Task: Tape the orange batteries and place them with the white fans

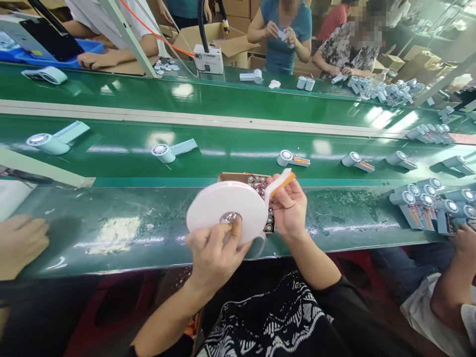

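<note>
A large white roll of tape (208,203) is gripped in my left hand (217,248), with fingers at its centre hole. A white strip (273,187) runs from the roll's right side up to my right hand (292,208). That hand pinches a flat orange piece (284,184), probably a battery cell, with the strip lying along it and a thin dark wire near the fingers. Behind both hands stands a cardboard box (232,177) holding several round-ended parts (269,227), partly hidden by the roll and my right hand.
Light-blue fan housings (167,152) lie spaced along the green belt (230,148). More housings (427,196) are clustered at the right near a co-worker's hand (464,240). Another person's hand (22,245) rests at the left edge. Co-workers sit across the line.
</note>
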`<act>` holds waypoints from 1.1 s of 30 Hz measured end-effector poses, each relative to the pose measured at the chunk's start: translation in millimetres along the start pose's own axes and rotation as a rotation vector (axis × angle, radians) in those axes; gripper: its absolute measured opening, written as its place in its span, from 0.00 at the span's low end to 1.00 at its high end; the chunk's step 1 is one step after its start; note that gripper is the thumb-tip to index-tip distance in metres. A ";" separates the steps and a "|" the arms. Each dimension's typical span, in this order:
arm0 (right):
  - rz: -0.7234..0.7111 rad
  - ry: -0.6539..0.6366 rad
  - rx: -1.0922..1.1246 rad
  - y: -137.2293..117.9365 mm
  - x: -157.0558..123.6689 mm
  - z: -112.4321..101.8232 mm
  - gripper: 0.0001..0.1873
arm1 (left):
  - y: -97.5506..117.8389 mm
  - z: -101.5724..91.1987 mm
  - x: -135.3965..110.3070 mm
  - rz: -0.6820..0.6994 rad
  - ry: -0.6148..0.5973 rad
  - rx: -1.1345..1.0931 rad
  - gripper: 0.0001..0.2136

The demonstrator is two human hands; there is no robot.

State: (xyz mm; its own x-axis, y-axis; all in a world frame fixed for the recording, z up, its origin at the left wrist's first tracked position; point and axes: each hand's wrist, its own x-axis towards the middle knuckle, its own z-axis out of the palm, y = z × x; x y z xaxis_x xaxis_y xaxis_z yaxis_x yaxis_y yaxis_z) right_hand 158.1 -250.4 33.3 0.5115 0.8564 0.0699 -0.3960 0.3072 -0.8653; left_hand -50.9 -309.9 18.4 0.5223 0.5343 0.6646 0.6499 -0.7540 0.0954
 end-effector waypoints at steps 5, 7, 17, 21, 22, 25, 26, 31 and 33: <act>-0.351 0.172 -0.104 -31.4 59.4 -49.7 0.29 | -52.4 -14.0 -59.8 -0.135 -0.126 -0.028 0.19; -0.314 0.157 -0.106 -32.4 64.3 -73.4 0.36 | -108.0 -16.9 -86.0 -0.439 -0.128 0.230 0.21; 0.011 0.304 -0.135 -1.2 21.4 -141.2 0.36 | -243.8 43.1 22.4 -0.533 -0.328 0.099 0.25; 0.009 0.343 -0.244 -10.3 12.0 -146.8 0.34 | -280.3 89.1 109.6 -0.576 -0.495 0.229 0.20; 0.002 0.365 -0.285 -12.3 7.9 -151.1 0.32 | -289.5 96.1 122.3 -0.599 -0.558 0.258 0.17; 0.011 0.422 -0.408 -13.0 0.5 -167.5 0.26 | -304.6 109.9 144.1 -0.624 -0.714 0.302 0.10; 0.022 0.413 -0.442 -12.2 2.0 -171.0 0.25 | -303.9 114.2 148.8 -0.604 -0.748 0.294 0.09; 0.011 0.218 -0.422 -12.0 46.5 -135.9 0.34 | -261.5 146.8 176.0 -0.419 -0.821 0.151 0.12; -0.036 0.134 -0.377 -11.9 74.6 -99.7 0.37 | -235.9 159.9 187.5 -0.367 -0.839 0.093 0.13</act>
State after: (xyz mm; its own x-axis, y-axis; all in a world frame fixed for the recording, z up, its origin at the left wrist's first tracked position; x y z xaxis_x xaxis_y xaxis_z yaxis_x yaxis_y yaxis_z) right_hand 277.0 -231.5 -0.7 0.6248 0.7786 0.0593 -0.0816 0.1406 -0.9867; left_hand -18.0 29.2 2.0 0.4804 0.8634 -0.1542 0.8767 -0.4682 0.1102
